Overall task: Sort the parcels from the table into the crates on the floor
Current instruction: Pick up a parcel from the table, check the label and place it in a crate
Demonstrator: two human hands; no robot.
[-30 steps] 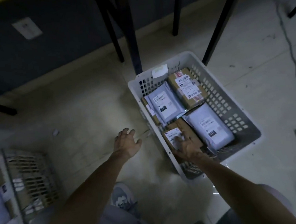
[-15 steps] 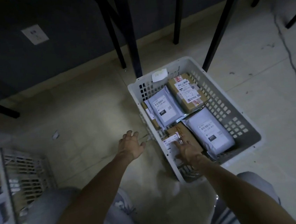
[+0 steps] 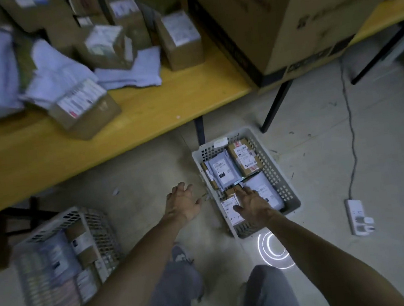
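A white slatted crate [image 3: 274,170] stands on the floor under the table edge. It holds a grey mailer [image 3: 222,170], a taped brown box [image 3: 245,157], a white mailer [image 3: 262,189] and a small brown box with a white label [image 3: 231,208]. My right hand [image 3: 251,203] lies flat over that small box, fingers spread, not gripping it. My left hand [image 3: 182,204] hovers with fingers apart just left of the crate, holding nothing. A second white crate [image 3: 96,228] with several parcels stands at the lower left. Loose parcels [image 3: 84,110] lie on the yellow table [image 3: 142,114].
A large carton [image 3: 293,13] sits on the table's right end. Black table legs [image 3: 275,105] stand behind the right crate. A power strip [image 3: 358,216] and its cable [image 3: 350,124] lie on the floor to the right. My legs and a shoe [image 3: 179,252] are between the crates.
The view has lifted and pulled back, so the table and its parcels now show. My right hand has flattened over the small box in the crate. My left hand stays beside the crate.
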